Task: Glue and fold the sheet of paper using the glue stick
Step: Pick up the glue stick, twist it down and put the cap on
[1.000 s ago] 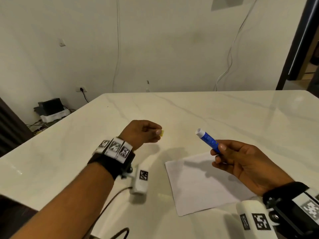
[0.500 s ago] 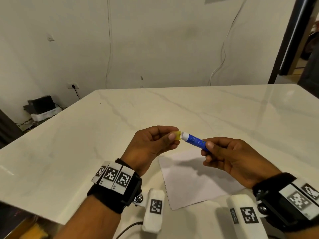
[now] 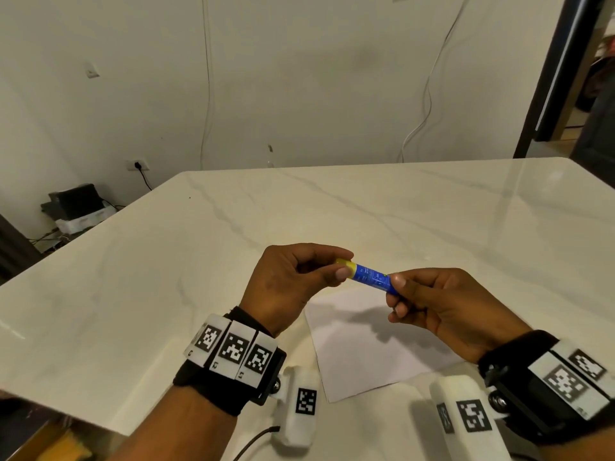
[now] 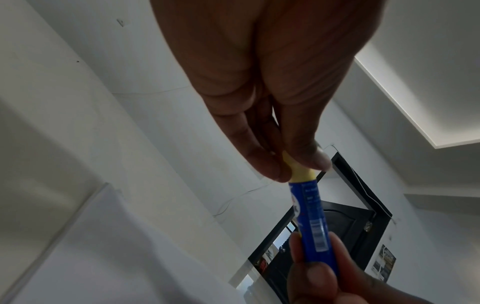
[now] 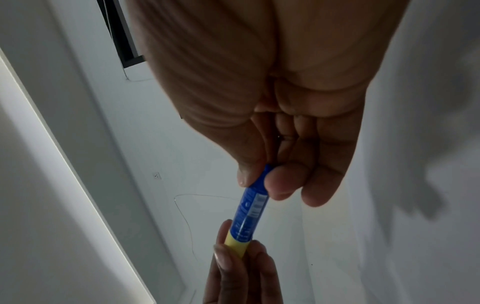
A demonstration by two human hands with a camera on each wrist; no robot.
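I hold a blue glue stick [image 3: 371, 277] in the air over the table, between both hands. My right hand [image 3: 399, 289] grips the blue barrel [image 5: 250, 209] at its lower end with thumb and fingers. My left hand [image 3: 339, 266] pinches the yellow cap [image 3: 346, 263], which sits on the stick's other end [image 4: 301, 171]. A white sheet of paper [image 3: 362, 344] lies flat on the table below my hands, partly shadowed by them.
The white marble table [image 3: 199, 261] stretches wide to the left and back. Its near-left edge [image 3: 66, 414] runs diagonally. A dark box [image 3: 73, 201] sits on the floor by the wall at left. A dark door frame [image 3: 559, 78] stands at the right.
My left hand brought the yellow cap from the left to the glue stick's white tip and it now sits on the barrel. Both hands drew closer together over the paper.
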